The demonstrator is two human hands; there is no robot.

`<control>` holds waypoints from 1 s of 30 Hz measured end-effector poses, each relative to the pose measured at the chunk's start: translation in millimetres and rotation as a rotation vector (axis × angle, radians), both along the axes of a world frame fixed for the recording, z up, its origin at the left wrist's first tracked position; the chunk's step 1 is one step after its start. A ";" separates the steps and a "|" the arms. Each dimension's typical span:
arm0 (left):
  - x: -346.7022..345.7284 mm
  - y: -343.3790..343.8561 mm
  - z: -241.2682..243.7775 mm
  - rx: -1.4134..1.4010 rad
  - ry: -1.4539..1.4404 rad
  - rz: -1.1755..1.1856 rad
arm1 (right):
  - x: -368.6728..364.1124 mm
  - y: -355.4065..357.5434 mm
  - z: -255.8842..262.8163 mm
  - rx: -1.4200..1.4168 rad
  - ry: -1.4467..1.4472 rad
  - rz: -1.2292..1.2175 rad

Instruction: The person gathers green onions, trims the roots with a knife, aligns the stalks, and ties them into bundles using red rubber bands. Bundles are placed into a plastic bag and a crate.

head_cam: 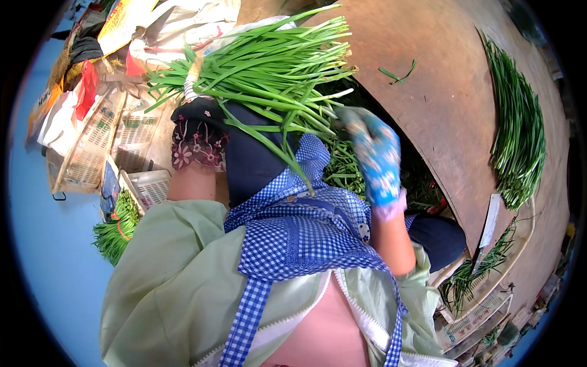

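Observation:
A large bunch of long green leafy stalks, likely garlic chives, lies over my left forearm and knee, its pale cut ends to the right. My left hand, wrapped at the fingers and with a dark sleeve cuff, is at the bunch's leafy end; the leaves partly cover it and its grip is unclear. My right hand, in a blue patterned glove, is at the pale ends, its fingertips blurred, so whether it pinches a stalk cannot be told. Loose green trimmings lie below, beside my blue checked apron.
On the brown board at right lie a sorted bunch of chives and a knife near a crate. Plastic baskets, bags and a tied green bundle are at left.

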State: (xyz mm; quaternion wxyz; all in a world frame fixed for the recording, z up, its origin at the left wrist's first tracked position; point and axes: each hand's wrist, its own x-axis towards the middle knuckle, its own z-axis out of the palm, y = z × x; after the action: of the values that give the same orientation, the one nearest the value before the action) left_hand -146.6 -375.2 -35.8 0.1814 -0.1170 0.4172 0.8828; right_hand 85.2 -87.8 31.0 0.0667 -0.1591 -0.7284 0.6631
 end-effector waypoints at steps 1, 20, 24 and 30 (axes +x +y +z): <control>-1.9 -1.7 0.9 -0.062 0.025 -0.038 | -13.3 -3.9 6.1 0.035 -0.067 0.113; -4.7 -5.8 -7.4 -0.018 -0.088 0.274 | 59.8 -19.7 -53.8 0.223 -0.093 0.234; -9.7 3.2 -3.8 -0.085 -0.110 0.321 | 47.3 -46.3 -65.8 0.202 -0.061 0.191; 0.4 7.4 4.7 0.021 -0.109 0.412 | 41.0 -23.1 -85.5 -0.564 -0.254 -0.174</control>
State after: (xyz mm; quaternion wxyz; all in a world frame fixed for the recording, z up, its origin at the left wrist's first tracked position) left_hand -146.2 -367.7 -31.1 0.0205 -0.2454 0.3650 0.8978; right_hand 126.2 -110.9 -54.5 -0.0149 -0.3147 -0.5021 0.8054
